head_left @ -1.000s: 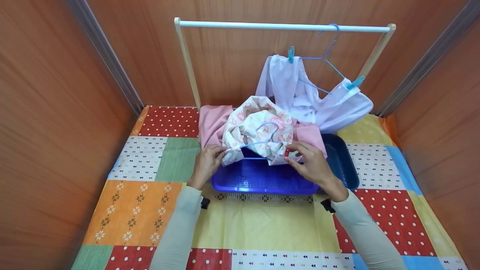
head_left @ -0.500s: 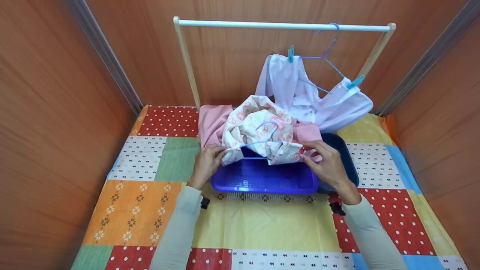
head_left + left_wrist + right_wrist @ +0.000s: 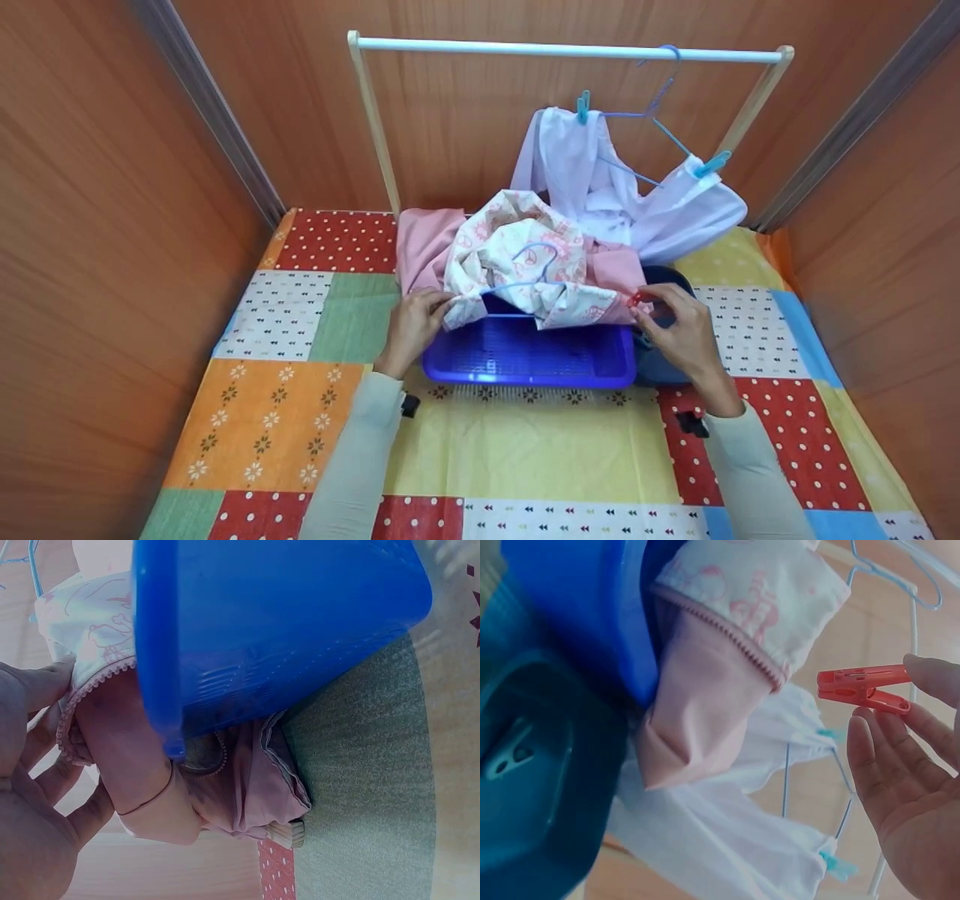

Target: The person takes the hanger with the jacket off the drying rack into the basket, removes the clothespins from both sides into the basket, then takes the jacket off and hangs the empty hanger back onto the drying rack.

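Observation:
A printed white-and-pink garment (image 3: 517, 217) with pink cloth (image 3: 431, 244) beside it lies bunched over the back of a blue basket (image 3: 525, 360). A blue wire hanger (image 3: 521, 285) sits in its front edge, hook up. My left hand (image 3: 411, 326) pinches the garment's left corner; its fingertips are partly hidden by the cloth. My right hand (image 3: 686, 330) holds a red clothespin (image 3: 862, 684) between thumb and fingers, by the garment's right end. In the right wrist view the clothespin looks apart from the pink-trimmed edge (image 3: 720, 634).
Behind, a rack (image 3: 487, 48) carries a white garment (image 3: 577, 165) on a hanger (image 3: 652, 114), held by teal clothespins (image 3: 583, 109). To the basket's right stands a dark teal tub (image 3: 592, 825) with a clothespin (image 3: 511, 748) inside. Wooden panels surround the patchwork cloth (image 3: 540, 450).
My right hand has moved right along the garment's front edge with the red clothespin, and more of that edge shows. My left hand has stayed at the left corner.

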Motion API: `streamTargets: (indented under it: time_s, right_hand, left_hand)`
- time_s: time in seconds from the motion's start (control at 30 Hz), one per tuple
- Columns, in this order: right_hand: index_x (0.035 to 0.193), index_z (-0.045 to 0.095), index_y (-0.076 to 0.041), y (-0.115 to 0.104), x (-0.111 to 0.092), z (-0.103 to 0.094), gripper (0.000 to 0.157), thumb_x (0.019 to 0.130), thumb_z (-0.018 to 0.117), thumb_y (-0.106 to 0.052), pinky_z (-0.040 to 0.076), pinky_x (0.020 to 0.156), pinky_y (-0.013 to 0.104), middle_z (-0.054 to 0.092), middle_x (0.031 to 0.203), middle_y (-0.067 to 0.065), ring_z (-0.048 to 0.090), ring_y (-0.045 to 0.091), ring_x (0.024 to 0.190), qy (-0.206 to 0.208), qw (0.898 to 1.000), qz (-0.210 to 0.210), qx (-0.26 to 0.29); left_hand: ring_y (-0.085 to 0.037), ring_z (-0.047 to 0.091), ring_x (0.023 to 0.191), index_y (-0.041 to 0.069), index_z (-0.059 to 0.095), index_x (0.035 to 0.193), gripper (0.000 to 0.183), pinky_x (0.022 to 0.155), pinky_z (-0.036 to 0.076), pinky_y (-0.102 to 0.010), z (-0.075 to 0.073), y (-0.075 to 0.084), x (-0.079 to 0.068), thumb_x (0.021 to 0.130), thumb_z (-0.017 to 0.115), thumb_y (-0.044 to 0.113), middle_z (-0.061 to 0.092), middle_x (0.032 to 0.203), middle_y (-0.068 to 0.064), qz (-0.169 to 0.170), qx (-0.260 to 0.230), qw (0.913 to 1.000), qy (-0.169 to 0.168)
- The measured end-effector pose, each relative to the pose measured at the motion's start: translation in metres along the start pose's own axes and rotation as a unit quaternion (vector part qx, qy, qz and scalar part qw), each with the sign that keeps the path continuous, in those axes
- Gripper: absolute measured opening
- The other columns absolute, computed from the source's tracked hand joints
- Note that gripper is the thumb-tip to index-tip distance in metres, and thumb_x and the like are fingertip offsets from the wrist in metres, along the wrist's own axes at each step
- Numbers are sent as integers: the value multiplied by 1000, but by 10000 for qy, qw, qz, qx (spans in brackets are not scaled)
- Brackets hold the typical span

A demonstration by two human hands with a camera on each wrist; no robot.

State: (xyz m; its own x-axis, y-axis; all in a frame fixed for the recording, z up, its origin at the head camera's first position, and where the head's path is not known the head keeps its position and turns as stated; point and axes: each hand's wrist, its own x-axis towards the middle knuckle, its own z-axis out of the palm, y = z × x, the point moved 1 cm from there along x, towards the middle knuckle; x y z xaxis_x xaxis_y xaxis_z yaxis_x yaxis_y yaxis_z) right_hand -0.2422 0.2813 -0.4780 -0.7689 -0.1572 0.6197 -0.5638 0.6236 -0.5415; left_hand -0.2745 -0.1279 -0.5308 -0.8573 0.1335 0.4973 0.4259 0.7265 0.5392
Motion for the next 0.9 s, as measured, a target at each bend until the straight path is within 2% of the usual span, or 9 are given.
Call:
streamTargets:
  time_s: [0.17,0.37,0.67,0.9]
  right_hand:
    - [110,72,-5,9,-4,-7,29,81,78,-4,51,73,7,72,103,9,68,17,87,186,9993,287,116]
    - [112,72,-8,22,-15,-13,32,81,79,-7,51,72,8,72,101,10,67,11,88,309,9979,570,-35]
    - [111,71,-4,42,-33,-20,33,80,81,-8,46,71,1,72,101,13,60,-6,89,456,9935,1011,-274]
    - [114,70,-5,54,-36,-21,34,82,79,-11,45,70,0,71,103,13,59,-7,88,503,9869,1493,-353]
  left_hand:
    - [-21,69,82,12,79,97,12,76,54,-39,0,1,0,89,72,16,74,84,-4,-52,8,10000,-24]
    - [-20,69,84,14,79,98,12,76,55,-39,-1,2,0,89,72,16,74,84,-3,-96,-17,9999,-58]
    - [-20,68,80,13,79,97,11,75,54,-39,-1,2,0,89,73,18,73,82,-3,-40,-8,10000,-16]
    - [-21,69,81,14,79,97,12,75,54,-40,-1,1,0,90,72,19,74,84,-3,-36,24,10000,-19]
